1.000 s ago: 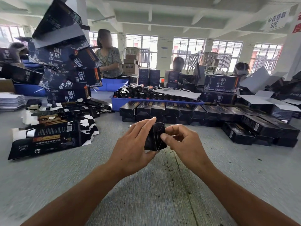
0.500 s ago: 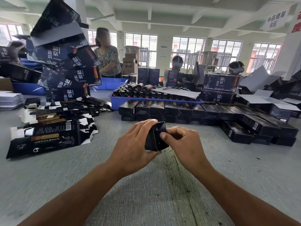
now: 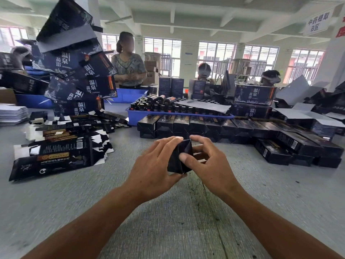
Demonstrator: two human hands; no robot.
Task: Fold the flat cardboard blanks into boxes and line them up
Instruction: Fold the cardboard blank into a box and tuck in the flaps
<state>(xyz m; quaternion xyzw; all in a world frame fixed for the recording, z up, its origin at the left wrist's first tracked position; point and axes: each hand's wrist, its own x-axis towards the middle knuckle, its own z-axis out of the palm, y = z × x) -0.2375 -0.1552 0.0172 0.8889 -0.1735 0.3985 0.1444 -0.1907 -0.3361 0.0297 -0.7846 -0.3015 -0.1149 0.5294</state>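
Thumb of R hand now pressing box end flap.

Blue tray of dark bottles sitting mid-table. White sheets lying at left edge. Person standing behind far edge. Sign hanging upper right.

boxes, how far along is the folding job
Done: a long row of folded boxes lines the table ahead. In hand: the left hand holds one black box end-on while the right hand thumbs its end flaps in. Left: a spread of flat blanks.
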